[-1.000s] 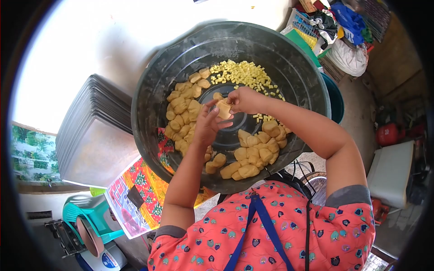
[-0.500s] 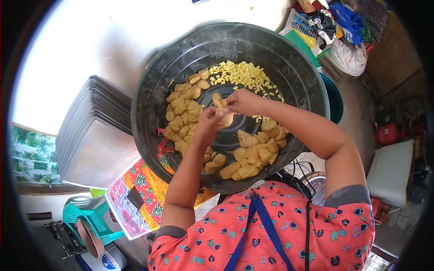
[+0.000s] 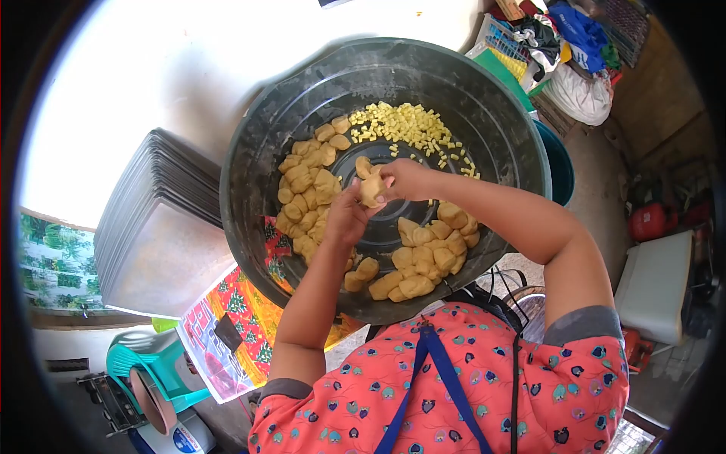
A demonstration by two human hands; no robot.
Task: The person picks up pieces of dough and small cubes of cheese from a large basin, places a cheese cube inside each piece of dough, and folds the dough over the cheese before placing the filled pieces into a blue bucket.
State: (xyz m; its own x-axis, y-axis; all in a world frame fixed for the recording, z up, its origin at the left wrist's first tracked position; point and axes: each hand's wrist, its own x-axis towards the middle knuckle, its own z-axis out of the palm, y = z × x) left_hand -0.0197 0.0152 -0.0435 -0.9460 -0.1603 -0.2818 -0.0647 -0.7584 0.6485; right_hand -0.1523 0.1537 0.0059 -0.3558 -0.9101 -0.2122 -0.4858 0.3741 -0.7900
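Both hands meet over the middle of a wide black basin (image 3: pixel 484 98). Between my left hand (image 3: pixel 348 217) and my right hand (image 3: pixel 404 181) is a piece of tan dough (image 3: pixel 372 191), gripped by the fingers of both. Just beyond them, one or two small dough pieces (image 3: pixel 364 165) lie on the basin floor. Many dough lumps (image 3: pixel 302 178) line the left side, and another heap of dough lumps (image 3: pixel 427 257) sits at the near right. Small pale yellow cubes (image 3: pixel 404 125) are spread along the far side.
A stack of metal trays (image 3: pixel 151 227) leans left of the basin. Below it are a colourful printed sheet (image 3: pixel 227 333) and a teal plastic chair (image 3: pixel 155 367). A teal tub (image 3: pixel 556 163) stands right of the basin, with a blue crate (image 3: pixel 505 41) and bags beyond.
The dough was a flat, open piece hanging by my left fingers; now it is gathered into a rounder lump. My right hand has shifted slightly down and around it.
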